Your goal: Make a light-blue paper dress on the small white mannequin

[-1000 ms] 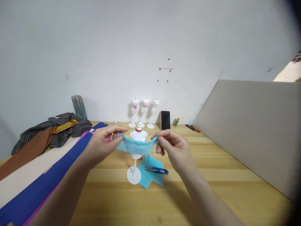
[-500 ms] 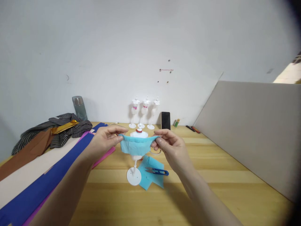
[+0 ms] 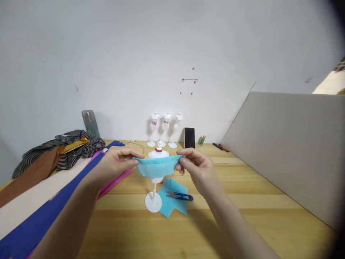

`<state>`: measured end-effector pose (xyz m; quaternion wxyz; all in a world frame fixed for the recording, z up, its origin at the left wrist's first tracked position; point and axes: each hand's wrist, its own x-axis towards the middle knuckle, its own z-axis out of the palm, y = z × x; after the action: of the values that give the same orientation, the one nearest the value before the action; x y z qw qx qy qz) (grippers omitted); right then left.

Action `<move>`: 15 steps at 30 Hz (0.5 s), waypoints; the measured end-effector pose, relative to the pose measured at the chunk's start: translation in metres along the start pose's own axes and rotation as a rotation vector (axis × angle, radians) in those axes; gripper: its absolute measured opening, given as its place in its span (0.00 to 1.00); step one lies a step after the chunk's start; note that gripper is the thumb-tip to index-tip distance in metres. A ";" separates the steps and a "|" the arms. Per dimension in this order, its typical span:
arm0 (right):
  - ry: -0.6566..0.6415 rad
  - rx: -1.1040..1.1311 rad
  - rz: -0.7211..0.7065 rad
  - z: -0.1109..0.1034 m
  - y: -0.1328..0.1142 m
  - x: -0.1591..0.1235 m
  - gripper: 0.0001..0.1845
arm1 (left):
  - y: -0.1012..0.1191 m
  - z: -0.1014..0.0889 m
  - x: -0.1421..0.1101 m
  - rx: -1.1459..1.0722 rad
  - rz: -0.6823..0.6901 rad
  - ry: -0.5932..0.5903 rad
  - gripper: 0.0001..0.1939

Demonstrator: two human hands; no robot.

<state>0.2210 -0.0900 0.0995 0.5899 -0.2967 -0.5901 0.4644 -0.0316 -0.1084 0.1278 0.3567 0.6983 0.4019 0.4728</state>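
A strip of light blue fabric [image 3: 156,167] is stretched across the front of a small white dress form [image 3: 159,154], with its top edge folded over. My left hand [image 3: 118,161] pinches the strip's left end between thumb and fingers. The right end is pinched by my right hand [image 3: 196,168]. A red band circles the form's neck, and its round base [image 3: 153,202] stands on the table. Just right of the base lies more light blue fabric [image 3: 167,208], with blue-handled thread snips [image 3: 180,196] on top.
Three small white dress forms [image 3: 166,126] stand by the wall, beside a dark phone [image 3: 189,137] and a small green bottle [image 3: 202,140]. At left lie striped cloth [image 3: 70,158], brown, cream, blue and pink fabrics and a flask [image 3: 91,124]. A white panel [image 3: 285,144] borders the right.
My left hand has shifted slightly left, drawing the blue strip wider and tauter across the dress form. My right hand stays nearly in place, still pinching its end.
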 end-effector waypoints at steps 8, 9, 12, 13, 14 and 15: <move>-0.024 -0.046 -0.047 -0.001 0.003 0.001 0.09 | -0.003 0.000 -0.002 0.052 -0.027 -0.009 0.07; -0.029 -0.050 -0.050 -0.002 0.003 0.001 0.09 | -0.003 0.000 -0.002 0.039 -0.036 -0.006 0.08; -0.035 -0.051 -0.036 -0.003 0.003 0.002 0.10 | -0.001 0.001 -0.001 0.003 -0.045 -0.007 0.07; -0.035 -0.043 -0.028 -0.003 0.003 0.002 0.10 | 0.001 0.001 -0.001 0.005 -0.048 -0.007 0.08; -0.034 -0.032 -0.020 -0.004 0.003 0.002 0.10 | 0.002 0.002 -0.001 0.017 -0.046 -0.008 0.08; -0.034 -0.023 -0.011 -0.004 0.003 0.003 0.11 | 0.003 0.002 -0.001 0.041 -0.039 -0.009 0.08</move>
<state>0.2238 -0.0860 0.0977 0.5788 -0.2924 -0.6070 0.4594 -0.0292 -0.1110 0.1296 0.3534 0.6996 0.4233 0.4544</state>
